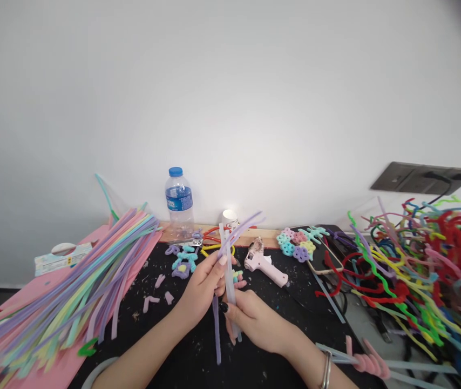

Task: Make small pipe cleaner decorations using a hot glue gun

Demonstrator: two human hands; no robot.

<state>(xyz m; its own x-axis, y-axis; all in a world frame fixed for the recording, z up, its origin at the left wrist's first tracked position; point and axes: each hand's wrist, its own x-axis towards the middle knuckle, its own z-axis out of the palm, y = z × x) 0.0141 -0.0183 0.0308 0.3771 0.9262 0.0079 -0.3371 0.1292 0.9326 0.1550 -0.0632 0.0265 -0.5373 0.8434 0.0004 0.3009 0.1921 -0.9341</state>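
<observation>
Near the middle of the black mat, my left hand (204, 286) is closed round purple pipe cleaners (217, 332), whose upper ends fan out above the fingers and one length hangs below. Close beside it, my right hand (252, 319) pinches translucent whitish sticks (230, 270) that stand nearly upright. The sticks cross in front of the purple stems near my left fingertips. Behind the hands lie small pastel pieces (238, 279), partly hidden. A pink glue gun (269, 268) rests to the right, and a turquoise and purple fuzzy figure (184, 261) to the left.
Pastel pipe cleaners (80, 292) spread over the left side. A water bottle (179, 202) and a white cup (229, 218) stand by the wall. Fuzzy flowers (295, 244) and a phone (323, 259) lie right of the glue gun. Tangled colourful stems (428, 270) fill the far right.
</observation>
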